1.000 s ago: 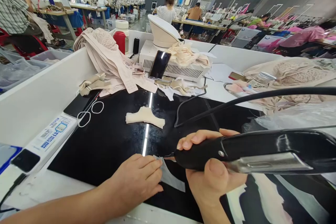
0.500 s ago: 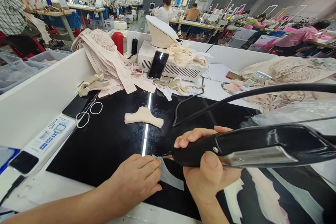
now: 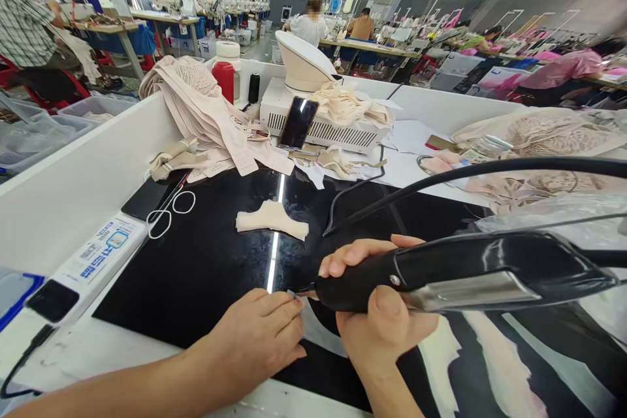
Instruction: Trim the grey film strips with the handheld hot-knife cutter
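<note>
My right hand (image 3: pixel 377 320) is wrapped round a black corded handheld tool (image 3: pixel 455 271) with a metal plate on its side. The tool's narrow tip points left, towards the fingers of my left hand (image 3: pixel 259 339). Those fingers are bent and close together, pressing the end of a translucent whitish curved piece (image 3: pixel 323 332) against the black mat (image 3: pixel 186 287). Where the tip meets the piece is partly hidden by my fingertips. Farther back on the mat lies a small stack of cream fabric pieces (image 3: pixel 272 218).
Several pale cut pieces (image 3: pixel 499 359) lie at the lower right. At the back are a white machine box (image 3: pixel 323 124), a phone (image 3: pixel 298 123), thread spools and beige fabric strips (image 3: pixel 206 111). A white power bank-like box (image 3: pixel 102 261) sits left. The tool's cable (image 3: pixel 441 183) arches across the right.
The tool and my right hand have shifted slightly left, closer to my left fingers. Less of the whitish piece's end shows now. The whole view has moved a little.
</note>
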`<action>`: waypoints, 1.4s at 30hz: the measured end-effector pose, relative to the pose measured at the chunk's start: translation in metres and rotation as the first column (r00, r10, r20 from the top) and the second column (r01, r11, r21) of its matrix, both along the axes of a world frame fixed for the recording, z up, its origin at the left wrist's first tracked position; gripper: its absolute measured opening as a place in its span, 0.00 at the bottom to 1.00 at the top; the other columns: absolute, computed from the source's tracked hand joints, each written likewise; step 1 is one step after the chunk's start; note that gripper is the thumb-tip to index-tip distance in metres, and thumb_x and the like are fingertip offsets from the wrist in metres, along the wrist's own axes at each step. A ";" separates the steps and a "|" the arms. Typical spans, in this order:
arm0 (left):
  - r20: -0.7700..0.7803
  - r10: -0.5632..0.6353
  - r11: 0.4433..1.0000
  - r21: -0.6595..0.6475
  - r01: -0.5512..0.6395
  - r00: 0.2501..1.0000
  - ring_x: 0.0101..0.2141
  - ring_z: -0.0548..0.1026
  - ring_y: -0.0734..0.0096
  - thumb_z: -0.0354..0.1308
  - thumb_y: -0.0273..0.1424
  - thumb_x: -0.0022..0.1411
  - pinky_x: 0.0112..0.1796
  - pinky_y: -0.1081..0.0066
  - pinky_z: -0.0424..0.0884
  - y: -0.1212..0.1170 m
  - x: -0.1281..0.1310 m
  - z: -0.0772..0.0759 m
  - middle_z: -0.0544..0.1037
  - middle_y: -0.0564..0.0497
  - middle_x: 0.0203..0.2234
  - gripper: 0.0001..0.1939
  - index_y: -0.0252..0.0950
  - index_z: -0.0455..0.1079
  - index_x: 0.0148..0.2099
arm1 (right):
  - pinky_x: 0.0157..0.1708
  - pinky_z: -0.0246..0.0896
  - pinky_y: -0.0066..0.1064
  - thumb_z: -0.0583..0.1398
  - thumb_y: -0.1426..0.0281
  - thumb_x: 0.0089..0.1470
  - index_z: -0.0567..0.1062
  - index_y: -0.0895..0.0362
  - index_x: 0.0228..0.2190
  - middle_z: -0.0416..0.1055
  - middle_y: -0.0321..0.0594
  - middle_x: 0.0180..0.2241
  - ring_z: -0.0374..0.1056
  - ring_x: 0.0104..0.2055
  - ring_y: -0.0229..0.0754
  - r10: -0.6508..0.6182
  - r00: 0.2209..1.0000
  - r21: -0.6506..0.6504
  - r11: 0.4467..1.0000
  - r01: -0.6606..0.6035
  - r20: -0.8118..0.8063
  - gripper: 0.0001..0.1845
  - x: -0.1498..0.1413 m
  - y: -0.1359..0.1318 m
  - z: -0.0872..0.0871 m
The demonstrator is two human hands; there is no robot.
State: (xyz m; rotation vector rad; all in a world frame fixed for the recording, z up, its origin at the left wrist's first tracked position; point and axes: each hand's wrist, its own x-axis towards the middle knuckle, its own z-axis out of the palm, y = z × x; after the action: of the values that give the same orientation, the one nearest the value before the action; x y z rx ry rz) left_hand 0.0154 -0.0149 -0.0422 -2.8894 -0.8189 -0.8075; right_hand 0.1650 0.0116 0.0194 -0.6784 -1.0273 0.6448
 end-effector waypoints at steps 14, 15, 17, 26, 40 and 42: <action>-0.073 -0.018 1.000 -0.016 0.017 0.997 0.49 0.75 0.68 0.56 0.41 0.72 0.41 0.69 0.71 0.001 -0.001 -0.005 0.79 0.48 0.50 0.15 0.33 0.71 0.48 | 0.23 0.69 0.33 0.68 0.61 0.54 0.70 0.49 0.47 0.70 0.31 0.31 0.67 0.25 0.37 0.026 1.000 -0.012 1.000 -0.026 0.011 0.20 -0.002 0.002 0.001; -0.059 -0.024 0.999 -0.028 0.022 0.998 0.49 0.75 0.67 0.56 0.42 0.72 0.41 0.69 0.71 0.000 -0.001 -0.004 0.79 0.48 0.50 0.15 0.34 0.71 0.48 | 0.23 0.69 0.34 0.68 0.60 0.53 0.70 0.49 0.46 0.71 0.31 0.30 0.67 0.24 0.37 0.013 1.000 -0.014 1.000 -0.013 0.005 0.20 0.000 0.000 0.005; -0.028 -0.028 0.999 -0.045 0.027 0.999 0.48 0.76 0.66 0.56 0.44 0.71 0.41 0.68 0.71 0.000 -0.002 -0.002 0.79 0.48 0.50 0.17 0.35 0.71 0.49 | 0.22 0.69 0.34 0.69 0.60 0.51 0.72 0.49 0.44 0.72 0.31 0.29 0.68 0.23 0.38 -0.032 0.999 -0.027 0.999 0.031 -0.017 0.21 0.006 -0.005 0.013; -0.047 -0.050 0.997 -0.067 0.047 0.998 0.50 0.75 0.59 0.57 0.46 0.70 0.45 0.63 0.71 -0.004 -0.007 0.001 0.78 0.45 0.52 0.20 0.37 0.71 0.53 | 0.19 0.67 0.32 0.70 0.59 0.47 0.73 0.50 0.42 0.73 0.30 0.27 0.67 0.22 0.39 -0.182 0.983 -0.093 0.979 0.182 0.007 0.22 0.041 -0.039 0.021; -0.052 -0.060 0.996 -0.071 0.057 0.997 0.48 0.76 0.57 0.55 0.44 0.72 0.43 0.59 0.73 -0.002 -0.010 0.005 0.78 0.46 0.52 0.18 0.39 0.71 0.55 | 0.21 0.69 0.33 0.69 0.61 0.52 0.72 0.50 0.45 0.72 0.32 0.29 0.68 0.24 0.38 -0.165 0.986 -0.045 0.985 0.166 0.029 0.20 0.036 -0.045 0.009; -0.046 -0.066 0.995 -0.072 0.062 0.997 0.48 0.76 0.57 0.54 0.43 0.72 0.42 0.59 0.73 -0.002 -0.011 0.006 0.78 0.46 0.52 0.17 0.39 0.71 0.55 | 0.22 0.71 0.34 0.68 0.62 0.53 0.72 0.50 0.46 0.73 0.32 0.30 0.69 0.25 0.38 -0.156 0.987 -0.040 0.987 0.158 0.038 0.20 0.036 -0.045 0.007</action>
State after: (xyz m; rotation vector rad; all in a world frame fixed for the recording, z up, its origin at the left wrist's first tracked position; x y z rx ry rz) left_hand 0.0043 -0.0166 -0.0364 -2.9988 -0.7694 -0.7250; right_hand 0.2005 -0.0332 0.0262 -0.8025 -0.9831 0.5206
